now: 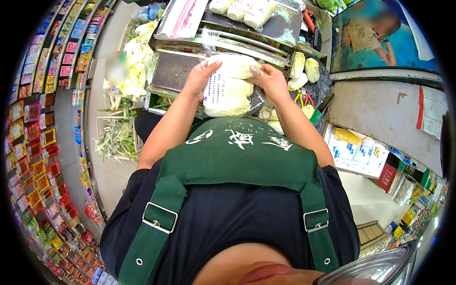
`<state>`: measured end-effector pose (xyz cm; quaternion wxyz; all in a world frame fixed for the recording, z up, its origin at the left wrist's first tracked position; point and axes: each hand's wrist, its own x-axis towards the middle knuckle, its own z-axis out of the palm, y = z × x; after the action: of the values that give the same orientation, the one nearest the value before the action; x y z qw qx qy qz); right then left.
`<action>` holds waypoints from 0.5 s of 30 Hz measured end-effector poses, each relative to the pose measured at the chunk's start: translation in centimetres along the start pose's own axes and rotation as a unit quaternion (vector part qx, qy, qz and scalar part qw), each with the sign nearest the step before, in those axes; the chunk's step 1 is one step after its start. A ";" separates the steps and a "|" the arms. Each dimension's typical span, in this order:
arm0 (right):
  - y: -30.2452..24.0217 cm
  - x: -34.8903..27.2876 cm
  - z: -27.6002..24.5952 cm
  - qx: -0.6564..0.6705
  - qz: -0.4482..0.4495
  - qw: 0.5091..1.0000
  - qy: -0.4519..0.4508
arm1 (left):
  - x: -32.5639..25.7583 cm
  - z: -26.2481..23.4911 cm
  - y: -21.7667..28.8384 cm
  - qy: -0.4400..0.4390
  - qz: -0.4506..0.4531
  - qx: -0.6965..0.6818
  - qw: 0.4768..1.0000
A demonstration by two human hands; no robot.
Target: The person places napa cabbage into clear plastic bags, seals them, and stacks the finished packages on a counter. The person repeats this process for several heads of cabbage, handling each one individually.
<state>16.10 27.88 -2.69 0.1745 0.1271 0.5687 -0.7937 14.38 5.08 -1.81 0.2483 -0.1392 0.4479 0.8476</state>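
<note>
My left hand (202, 80) pinches the left edge of a clear printed plastic bag (216, 95), its thumb lying over the top. Inside the bag are pale yellow-green napa cabbages (233, 99). On the other side, my right hand (270, 83) grips the bag's upper right edge between thumb and fingers. The bag is held just in front of my green apron, over the near edge of a dark worktop (173, 72). Loose trimmed napa cabbages (298, 66) lie to the right, beside a red-and-yellow-handled cutting tool (304, 99).
Wrapped cabbages (251, 12) and a stack of plastic bags (183, 19) sit at the back. Stripped leaves (137, 64) are heaped at left, above a crate of green scraps (116, 135). Snack shelves (42, 156) line the far left; a grey-white counter (380, 109) stands right.
</note>
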 end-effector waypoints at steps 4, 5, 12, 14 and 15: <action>-0.3 -0.8 1.3 0.133 0.020 0.991 0.007 | -0.8 1.2 -0.1 0.003 0.003 0.039 0.999; -0.2 -0.9 1.3 0.143 0.030 0.989 -0.003 | -0.9 1.3 0.0 0.006 0.000 0.059 0.998; 0.5 -0.2 0.3 0.031 0.022 0.999 -0.002 | -0.5 0.7 -0.5 -0.023 -0.014 0.074 0.997; 0.7 0.7 -0.9 -0.070 -0.006 0.998 -0.003 | -0.5 0.3 -1.2 -0.036 0.017 0.044 0.998; 0.2 0.5 -1.0 -0.161 -0.074 0.984 0.014 | -0.6 0.0 -1.3 -0.039 0.034 0.028 0.998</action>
<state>15.73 28.65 -3.40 0.1251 0.0661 0.6991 -0.7009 15.64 5.55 -2.41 0.2408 -0.0835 0.4661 0.8472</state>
